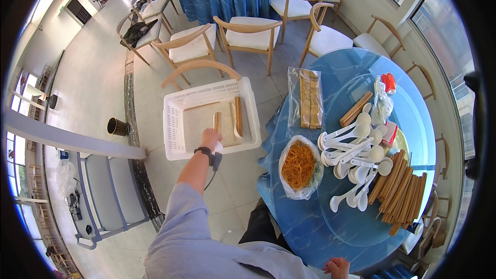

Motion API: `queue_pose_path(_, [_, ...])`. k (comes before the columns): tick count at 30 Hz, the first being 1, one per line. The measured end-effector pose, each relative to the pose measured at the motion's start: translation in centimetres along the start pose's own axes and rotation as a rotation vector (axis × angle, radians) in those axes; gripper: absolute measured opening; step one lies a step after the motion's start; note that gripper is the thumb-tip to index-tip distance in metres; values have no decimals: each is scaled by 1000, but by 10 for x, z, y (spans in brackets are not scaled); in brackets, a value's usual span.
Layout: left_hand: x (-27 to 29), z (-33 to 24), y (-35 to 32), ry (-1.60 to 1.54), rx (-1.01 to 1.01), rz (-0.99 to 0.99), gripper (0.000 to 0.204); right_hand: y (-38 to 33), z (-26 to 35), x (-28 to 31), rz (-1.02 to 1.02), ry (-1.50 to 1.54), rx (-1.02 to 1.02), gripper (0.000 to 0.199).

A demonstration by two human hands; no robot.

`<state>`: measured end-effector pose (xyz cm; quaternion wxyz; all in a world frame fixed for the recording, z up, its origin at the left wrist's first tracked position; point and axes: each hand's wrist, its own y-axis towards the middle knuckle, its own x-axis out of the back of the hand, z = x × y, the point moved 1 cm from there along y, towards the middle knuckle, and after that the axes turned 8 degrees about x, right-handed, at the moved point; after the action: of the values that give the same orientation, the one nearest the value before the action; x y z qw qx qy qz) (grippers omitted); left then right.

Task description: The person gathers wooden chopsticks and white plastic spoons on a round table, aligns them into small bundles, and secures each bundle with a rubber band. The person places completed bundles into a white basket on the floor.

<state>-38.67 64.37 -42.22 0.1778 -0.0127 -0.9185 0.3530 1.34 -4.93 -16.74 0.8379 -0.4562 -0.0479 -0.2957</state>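
Observation:
My left hand reaches over the white plastic basket, closed round a bundle of wooden chopsticks. A bit of something white shows below that hand; I cannot tell whether it is part of a spoon. Beside it in the basket lie another chopstick bundle and a white spoon. One thin stick lies farther back. At the lower edge my right hand is by the near rim of the round table, fingers curled in; what they hold, if anything, is hidden.
The round glass-topped table carries a bag of orange rubber bands, a heap of white spoons, loose chopsticks and a plastic-wrapped chopstick pack. A wooden chair stands behind the basket. Several more chairs stand farther off.

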Motion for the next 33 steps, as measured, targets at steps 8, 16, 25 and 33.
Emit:
queue_pose_path(8, [-35, -21, 13, 607, -29, -214, 106, 19, -57, 20, 41, -74, -48, 35])
queue_pose_path(16, [-66, 0, -29, 361, -296, -240, 61, 6, -7, 13, 61, 89, 96, 32])
queue_pose_path(25, [-168, -179, -180, -33, -768, 191, 48, -5, 7, 6, 57, 41, 120, 31])
queue_pose_path(33, [-352, -188, -432, 338, -869, 855, 43, -11, -72, 48, 26, 148, 196, 34])
